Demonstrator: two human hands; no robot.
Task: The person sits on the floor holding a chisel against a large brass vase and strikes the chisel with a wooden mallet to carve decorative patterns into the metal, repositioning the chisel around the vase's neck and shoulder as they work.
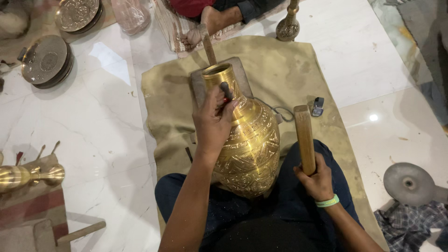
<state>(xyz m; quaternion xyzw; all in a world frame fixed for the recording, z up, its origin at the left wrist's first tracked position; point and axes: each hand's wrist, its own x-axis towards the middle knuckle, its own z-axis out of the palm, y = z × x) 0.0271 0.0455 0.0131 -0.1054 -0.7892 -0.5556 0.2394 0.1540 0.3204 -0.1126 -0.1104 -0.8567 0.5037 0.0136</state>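
A large engraved brass vase (252, 144) lies tilted in my lap, its mouth resting on a dark block (242, 74). My left hand (212, 123) grips a short dark chisel (227, 91) set against the vase's neck. My right hand (318, 179), with a green wristband, holds a wooden mallet (304, 137) upright to the right of the vase, apart from it.
A tan cloth (280, 65) covers the white marble floor under me. Another person's foot (193, 37) and a wooden handle (206, 44) lie beyond the vase. Metal plates (46, 60) at left, brass pieces (28, 176) near left, a grey disc (408, 184) at right, a small lighter (318, 106).
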